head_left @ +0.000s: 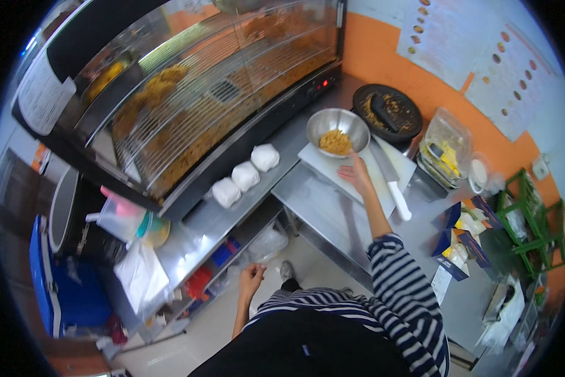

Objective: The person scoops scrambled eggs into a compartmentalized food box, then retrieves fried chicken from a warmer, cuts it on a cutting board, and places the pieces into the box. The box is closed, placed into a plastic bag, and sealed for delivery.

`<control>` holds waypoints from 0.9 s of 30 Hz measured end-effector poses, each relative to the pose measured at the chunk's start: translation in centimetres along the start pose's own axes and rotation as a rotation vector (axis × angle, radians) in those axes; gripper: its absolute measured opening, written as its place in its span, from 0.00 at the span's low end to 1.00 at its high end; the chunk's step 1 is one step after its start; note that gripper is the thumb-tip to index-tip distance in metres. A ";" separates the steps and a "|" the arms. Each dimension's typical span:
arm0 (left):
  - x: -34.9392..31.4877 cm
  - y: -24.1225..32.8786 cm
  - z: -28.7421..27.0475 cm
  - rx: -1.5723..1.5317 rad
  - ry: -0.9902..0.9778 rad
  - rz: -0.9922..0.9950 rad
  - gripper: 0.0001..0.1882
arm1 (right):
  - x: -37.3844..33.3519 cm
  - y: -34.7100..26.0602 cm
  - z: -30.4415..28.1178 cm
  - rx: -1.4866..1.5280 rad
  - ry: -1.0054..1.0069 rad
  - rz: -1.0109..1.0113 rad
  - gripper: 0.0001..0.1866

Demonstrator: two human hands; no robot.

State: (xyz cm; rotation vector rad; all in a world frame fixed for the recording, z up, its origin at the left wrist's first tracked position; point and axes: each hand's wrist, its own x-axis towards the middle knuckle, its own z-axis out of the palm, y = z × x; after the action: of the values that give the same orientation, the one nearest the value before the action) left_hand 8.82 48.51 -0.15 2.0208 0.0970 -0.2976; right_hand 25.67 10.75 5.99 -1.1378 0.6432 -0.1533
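My right hand (356,178) reaches over the white cutting board (317,158) with its fingers stretched out, holding nothing. Its fingertips are close to the near rim of a steel bowl (353,120); whether they touch it I cannot tell. In the bowl lies a heap of golden-brown crumbly food (336,142). A knife (392,181) with a white handle lies on the board to the right of that hand. Low in front of my body, my left hand (252,275) hangs with its fingers curled in, and nothing shows in them.
Three white wrapped bundles (246,176) line the counter before a glass display warmer (219,91) with fried food. A black stone mortar (388,113), a clear tub (444,151), blue boxes (461,245) and green crates (526,217) stand rightward. A blue cooler (75,289) sits left.
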 end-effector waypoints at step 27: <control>7.1 3.0 -7.4 0.093 0.515 -0.061 0.13 | 23.4 -14.1 -16.7 0.373 0.712 -0.062 0.08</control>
State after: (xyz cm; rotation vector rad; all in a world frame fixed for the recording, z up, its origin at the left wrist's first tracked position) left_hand 17.46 53.31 3.81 2.1469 0.4730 0.1905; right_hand 38.33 -18.59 4.69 -0.7232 1.1506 -0.7236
